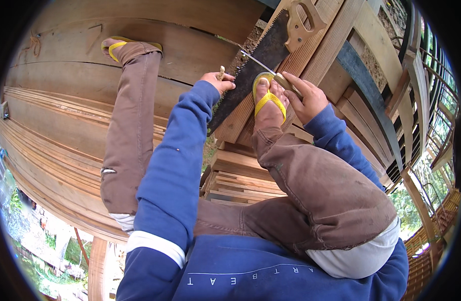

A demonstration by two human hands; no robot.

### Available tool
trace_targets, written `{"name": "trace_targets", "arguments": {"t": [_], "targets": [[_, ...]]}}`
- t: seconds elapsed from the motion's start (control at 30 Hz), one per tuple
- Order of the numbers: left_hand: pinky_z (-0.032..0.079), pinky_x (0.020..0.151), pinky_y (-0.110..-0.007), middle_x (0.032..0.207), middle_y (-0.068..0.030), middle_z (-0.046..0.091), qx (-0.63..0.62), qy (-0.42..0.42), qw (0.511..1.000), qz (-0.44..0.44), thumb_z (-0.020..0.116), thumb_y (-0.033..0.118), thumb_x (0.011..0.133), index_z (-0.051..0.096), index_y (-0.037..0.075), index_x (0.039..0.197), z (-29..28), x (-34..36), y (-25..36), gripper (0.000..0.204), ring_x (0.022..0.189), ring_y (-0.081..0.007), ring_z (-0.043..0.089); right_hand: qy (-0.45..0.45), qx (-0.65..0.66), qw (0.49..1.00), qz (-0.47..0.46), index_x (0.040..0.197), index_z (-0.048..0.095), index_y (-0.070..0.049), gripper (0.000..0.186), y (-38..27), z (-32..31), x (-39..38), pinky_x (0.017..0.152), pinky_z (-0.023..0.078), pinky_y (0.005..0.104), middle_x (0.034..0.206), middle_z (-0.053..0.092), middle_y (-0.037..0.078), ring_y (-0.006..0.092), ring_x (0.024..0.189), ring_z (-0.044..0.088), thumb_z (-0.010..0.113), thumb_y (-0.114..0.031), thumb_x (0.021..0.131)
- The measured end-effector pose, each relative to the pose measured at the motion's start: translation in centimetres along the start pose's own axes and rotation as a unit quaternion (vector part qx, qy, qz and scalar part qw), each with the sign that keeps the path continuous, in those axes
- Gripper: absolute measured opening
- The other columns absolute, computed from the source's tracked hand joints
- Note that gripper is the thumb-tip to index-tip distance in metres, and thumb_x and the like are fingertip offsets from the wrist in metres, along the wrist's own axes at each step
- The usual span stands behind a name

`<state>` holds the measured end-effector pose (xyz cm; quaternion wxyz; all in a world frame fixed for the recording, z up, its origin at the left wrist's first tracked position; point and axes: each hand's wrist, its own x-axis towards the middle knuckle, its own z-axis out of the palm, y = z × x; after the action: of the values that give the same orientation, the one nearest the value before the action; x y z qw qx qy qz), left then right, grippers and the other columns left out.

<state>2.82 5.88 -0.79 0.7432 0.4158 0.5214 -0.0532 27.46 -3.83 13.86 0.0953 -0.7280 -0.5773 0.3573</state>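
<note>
My left hand [215, 84] is closed on a small pale wooden piece [221, 73] at the toothed edge of a hand saw's dark blade [265, 50]. The saw's wooden handle [299, 32] points to the top. My right hand [306, 100] grips the wooden handle of a slim metal file [259, 61], whose shaft crosses the blade toward the teeth. My right foot [269, 108], in a yellow flip-flop, lies against the saw, between my hands.
Wooden boards [200, 35] lie under the saw and around my legs, with stacked planks [243, 180] below the saw. My left foot [127, 49] rests on planks at upper left. At right are curved slats [371, 100]. Greenery shows at both sides.
</note>
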Motion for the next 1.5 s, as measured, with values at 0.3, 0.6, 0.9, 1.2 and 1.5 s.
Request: {"name": "trace_targets", "arguments": {"t": [0.3,0.6,0.9,1.2,1.5], "targets": [[0.041,0.052,-0.022,0.087,0.0003,0.068,-0.171,-0.019,0.985,-0.028,0.072,0.011,0.085,0.069,0.007,0.106,-1.0,-0.6,-0.1,0.022,0.062,-0.0051,0.051,-0.01,-0.011,1.0,0.001,0.128,0.059,-0.011,0.041,0.1,-0.4,0.3,0.078,0.054,0.0405,0.095,0.066,0.016,0.0342,0.087,0.066,0.064,-0.021,0.089],[0.042,0.054,-0.023,0.082,0.0009,0.066,-0.099,-0.027,0.994,-0.032,0.074,0.013,0.084,0.072,0.007,0.104,-0.5,-0.7,0.8,0.02,0.063,-0.0061,0.051,-0.028,-0.019,0.999,-0.002,0.127,0.061,-0.013,0.04,-0.2,-0.6,0.4,0.076,0.054,0.0402,0.094,0.066,0.015,0.0332,0.084,0.066,0.064,-0.024,0.089],[0.041,0.052,-0.023,0.078,0.0017,0.063,-0.075,-0.012,0.997,-0.004,0.074,0.016,0.085,0.069,0.007,0.102,-0.4,-0.3,0.4,0.019,0.063,-0.0065,0.051,-0.029,-0.054,0.998,-0.003,0.127,0.062,-0.016,0.039,-0.1,-0.7,0.2,0.071,0.055,0.0402,0.087,0.064,0.013,0.0323,0.078,0.066,0.065,-0.025,0.089],[0.042,0.054,-0.022,0.084,0.0027,0.067,-0.119,-0.028,0.992,-0.026,0.07,0.013,0.088,0.07,0.009,0.109,-1.2,-0.8,0.1,0.022,0.064,-0.0052,0.052,-0.032,-0.046,0.998,-0.011,0.126,0.062,-0.016,0.039,-0.2,-0.8,0.1,0.07,0.055,0.0404,0.086,0.064,0.012,0.032,0.078,0.066,0.065,-0.025,0.088],[0.043,0.052,-0.024,0.078,0.0023,0.063,-0.123,-0.046,0.991,-0.038,0.069,0.013,0.087,0.071,0.01,0.108,-0.7,-0.4,0.0,0.021,0.062,-0.0065,0.052,-0.042,-0.056,0.998,-0.004,0.126,0.062,-0.017,0.039,-0.5,-0.8,0.2,0.071,0.055,0.0411,0.087,0.064,0.012,0.0326,0.078,0.066,0.065,-0.028,0.089]]}}
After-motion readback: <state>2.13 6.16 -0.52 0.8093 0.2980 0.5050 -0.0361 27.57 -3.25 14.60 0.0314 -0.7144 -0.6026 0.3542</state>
